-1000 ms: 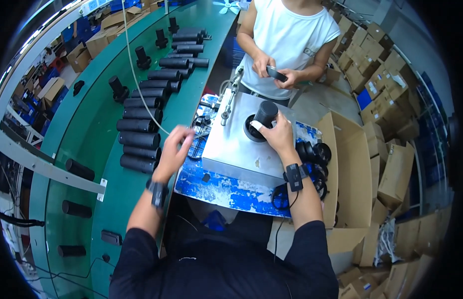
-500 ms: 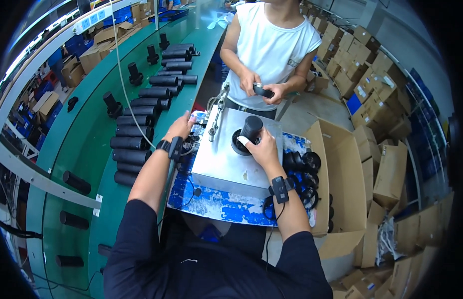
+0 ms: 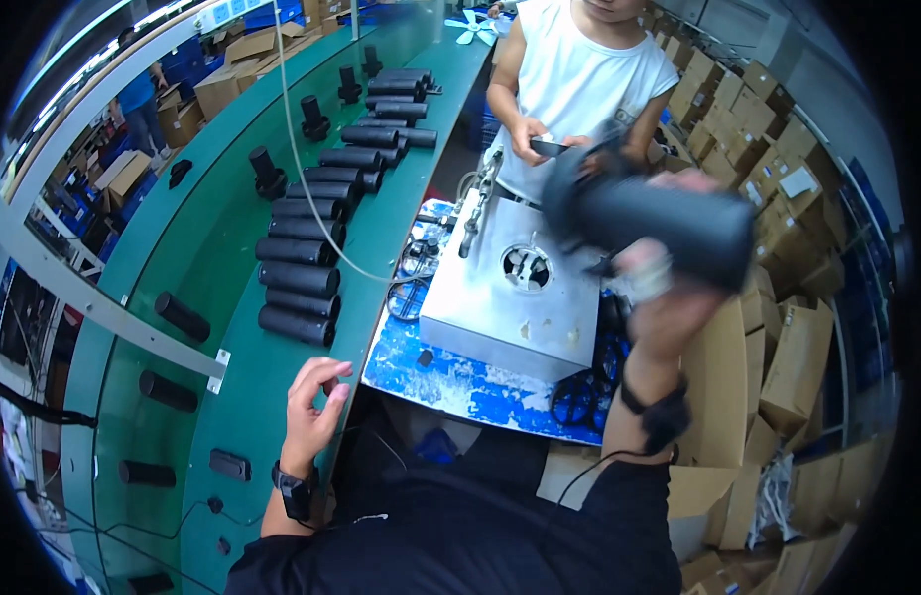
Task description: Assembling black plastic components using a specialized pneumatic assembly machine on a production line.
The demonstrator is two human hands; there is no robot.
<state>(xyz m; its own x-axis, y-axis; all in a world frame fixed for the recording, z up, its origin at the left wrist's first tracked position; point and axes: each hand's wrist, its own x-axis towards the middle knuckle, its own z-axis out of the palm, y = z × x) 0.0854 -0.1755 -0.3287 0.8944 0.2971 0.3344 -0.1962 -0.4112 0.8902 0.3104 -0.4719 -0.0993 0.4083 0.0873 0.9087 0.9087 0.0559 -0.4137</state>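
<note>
My right hand (image 3: 667,302) is raised over the right side of the metal box fixture (image 3: 470,312), closed around a black cylinder with a wider flanged end (image 3: 669,223). Motion smears both hand and part. In the box's top, the round opening (image 3: 526,268) shows pale metal pieces inside. A metal clamp (image 3: 477,213) stands along the box's left edge. My left hand (image 3: 313,409) holds nothing; its fingers are slightly bent and apart, above the near edge of the green conveyor (image 3: 237,382). Several black cylinders (image 3: 300,280) lie in a row farther along that conveyor.
Opposite me stands a co-worker in a white sleeveless shirt, holding a small dark part (image 3: 550,147). The box rests on a worn blue-and-white table (image 3: 445,385). Black round parts and a cardboard box (image 3: 723,387) are at its right. A cable hangs over the conveyor.
My right hand has lifted the black part off the box's opening, up and to the right. My left hand has drawn back from beside the clamp toward me. The view has shifted.
</note>
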